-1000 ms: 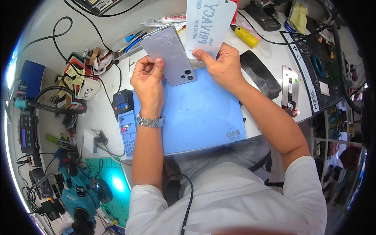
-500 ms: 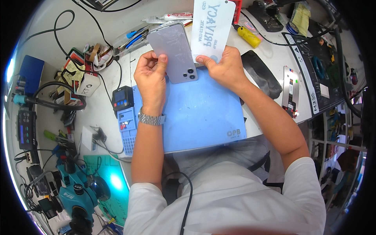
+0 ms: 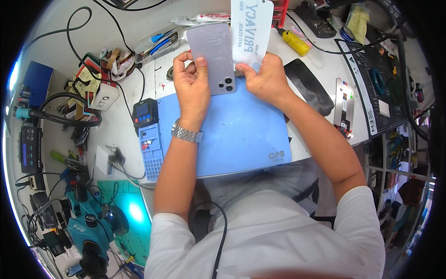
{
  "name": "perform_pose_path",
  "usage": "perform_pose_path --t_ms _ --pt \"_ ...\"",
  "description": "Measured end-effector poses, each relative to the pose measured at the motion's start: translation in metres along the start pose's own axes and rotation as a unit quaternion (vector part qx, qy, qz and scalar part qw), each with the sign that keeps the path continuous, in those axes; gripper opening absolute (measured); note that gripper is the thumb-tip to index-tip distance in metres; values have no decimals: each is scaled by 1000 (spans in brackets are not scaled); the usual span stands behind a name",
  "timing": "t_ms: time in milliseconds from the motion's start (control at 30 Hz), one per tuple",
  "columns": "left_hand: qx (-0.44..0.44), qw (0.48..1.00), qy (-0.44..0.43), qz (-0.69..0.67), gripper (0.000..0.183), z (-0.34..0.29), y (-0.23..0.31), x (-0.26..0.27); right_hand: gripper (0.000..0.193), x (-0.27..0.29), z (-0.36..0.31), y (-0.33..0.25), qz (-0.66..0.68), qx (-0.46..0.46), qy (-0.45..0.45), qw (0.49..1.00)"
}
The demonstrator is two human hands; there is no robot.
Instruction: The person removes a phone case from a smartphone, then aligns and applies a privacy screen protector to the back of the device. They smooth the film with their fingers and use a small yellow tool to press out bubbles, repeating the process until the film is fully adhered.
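Note:
My left hand [image 3: 191, 86] is closed on a smartphone [image 3: 211, 53], its thumb on the pale purple-grey back. The cameras sit at the phone's lower right corner, and glossy wrinkles show near its far end. My right hand [image 3: 268, 80] pinches the near end of a flat white packet [image 3: 250, 35] with grey-blue print and a small hole in its far corner. The two things are side by side above the far part of a blue work mat [image 3: 241, 135].
A small black device [image 3: 146, 113] and a blue parts tray [image 3: 151, 153] flank the mat's left side. Rightward lie a black sheet [image 3: 309, 86], a metal phone part [image 3: 344, 107] and a yellow bottle [image 3: 296, 43]. A teal microscope [image 3: 90, 223] stands at lower left.
My left hand and the phone have moved right, and the phone is more upright. The white packet has shifted slightly away and stays in my right hand.

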State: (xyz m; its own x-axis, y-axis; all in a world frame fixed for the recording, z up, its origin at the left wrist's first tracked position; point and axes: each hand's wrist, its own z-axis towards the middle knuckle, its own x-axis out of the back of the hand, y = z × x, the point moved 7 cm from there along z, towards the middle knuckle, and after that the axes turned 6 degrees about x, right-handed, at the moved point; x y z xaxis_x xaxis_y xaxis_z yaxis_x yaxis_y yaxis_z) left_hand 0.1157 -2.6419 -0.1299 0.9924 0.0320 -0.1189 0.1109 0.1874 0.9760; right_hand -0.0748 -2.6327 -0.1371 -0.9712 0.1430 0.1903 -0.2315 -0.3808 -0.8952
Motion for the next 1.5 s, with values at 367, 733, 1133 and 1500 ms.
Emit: perform_pose_path --t_ms 367,733,1133,1500 --pt "15 1000 8 -10 22 1 -2 -1 24 -5 -4 4 15 -32 -20 999" --pt "40 996 57 -48 21 6 -14 6 25 -4 -5 6 -13 -56 -21 998" --pt "64 996 51 -38 26 2 -12 6 28 -8 -6 4 11 -91 -51 994" --pt "53 993 99 -23 23 3 -16 15 31 -8 -7 -12 -57 -63 -107 991"
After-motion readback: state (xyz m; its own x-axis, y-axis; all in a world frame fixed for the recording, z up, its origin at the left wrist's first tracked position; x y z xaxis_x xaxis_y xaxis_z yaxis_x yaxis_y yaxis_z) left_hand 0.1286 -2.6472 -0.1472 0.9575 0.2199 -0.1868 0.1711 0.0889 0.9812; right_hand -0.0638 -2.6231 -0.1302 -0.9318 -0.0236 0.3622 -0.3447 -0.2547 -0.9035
